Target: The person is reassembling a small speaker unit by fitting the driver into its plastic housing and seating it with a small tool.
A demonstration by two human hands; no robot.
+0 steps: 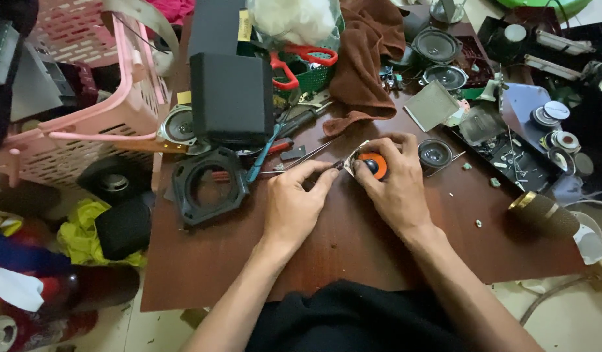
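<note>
My right hand (392, 186) is closed around a small speaker with an orange cone (372, 164), holding it down on the brown wooden table (327, 254). My left hand (294, 199) pinches a thin metal tool (307, 156) whose tip meets the speaker's metal frame at its left edge. Both forearms come in from the bottom of the view. Most of the speaker frame is hidden under my right fingers.
A black speaker mount ring (209, 186) lies left of my hands, a black speaker box (230, 98) behind it. A pink basket (86, 104) stands at far left. Red scissors (301, 62), a brown cloth (366, 58), several loose speakers (436, 45) and small parts crowd the back and right.
</note>
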